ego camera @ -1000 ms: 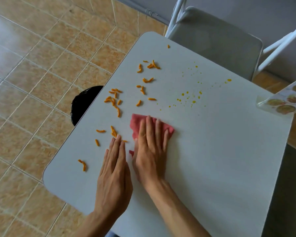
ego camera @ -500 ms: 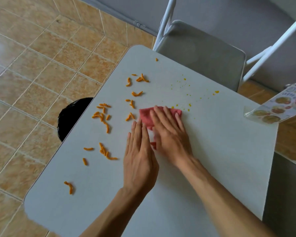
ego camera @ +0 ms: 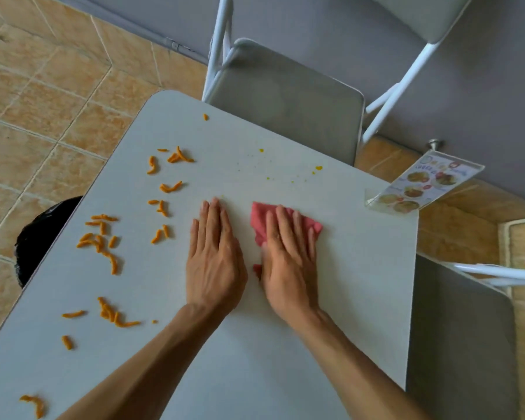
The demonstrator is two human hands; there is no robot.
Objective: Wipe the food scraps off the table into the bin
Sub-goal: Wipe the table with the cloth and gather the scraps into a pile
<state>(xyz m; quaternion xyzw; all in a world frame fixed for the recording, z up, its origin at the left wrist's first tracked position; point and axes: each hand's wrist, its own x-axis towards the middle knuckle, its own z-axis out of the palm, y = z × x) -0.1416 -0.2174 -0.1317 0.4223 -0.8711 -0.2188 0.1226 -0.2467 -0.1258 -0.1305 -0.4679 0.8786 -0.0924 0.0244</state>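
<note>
The floor (ego camera: 37, 122) of tan tiles runs along the left, and a grey wall (ego camera: 361, 40) closes the far side. The white desk (ego camera: 285, 359) fills the middle, its rounded far corner at top and its left edge slanting down toward the near left. A grey chair (ego camera: 285, 101) stands tucked against the far edge; a second chair (ego camera: 461, 344) sits just off the right edge. The black bin (ego camera: 40, 237) shows on the floor, half hidden under the left edge. The near and right parts of the desk lie bare. A menu stand (ego camera: 422, 186) sits at the far right corner. The left hand (ego camera: 214, 262) lies flat, palm down, fingers together, holding nothing. The right hand (ego camera: 288, 259) presses flat on the pink cloth (ego camera: 261, 222), fingers spread over it rather than curled round, just beside the left hand. Orange scraps (ego camera: 103, 237) scatter between the hands and the left edge. Yellow specks (ego camera: 317, 168) dot the far side beyond the cloth.
</note>
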